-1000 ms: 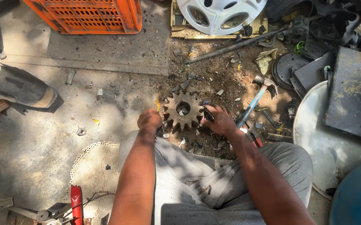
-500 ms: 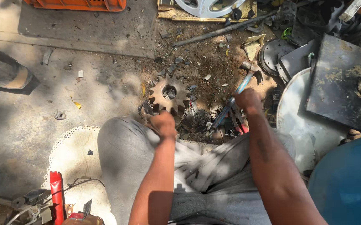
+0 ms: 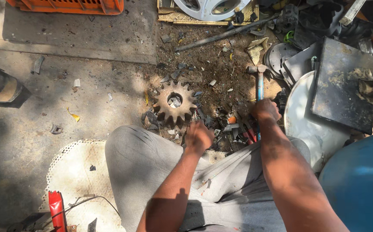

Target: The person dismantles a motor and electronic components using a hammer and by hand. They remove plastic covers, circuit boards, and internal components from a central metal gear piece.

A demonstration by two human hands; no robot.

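Dirt ground | right hand [image 3: 265, 110] grips hammer [image 3: 259, 92] | head points away

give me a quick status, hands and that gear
Right hand shut on blue-handled hammer, head resting on the dirt. Left hand low beside the rusty gear, not clearly touching it. Gear flat on the ground, metal scraps scattered between the hands.

Floor: cracked concrete [image 3: 66, 86], sunlit, dappled shade | orange crate [image 3: 66, 5] at far edge; dirt patch right of crate; scrap pile [image 3: 324, 56] beyond that
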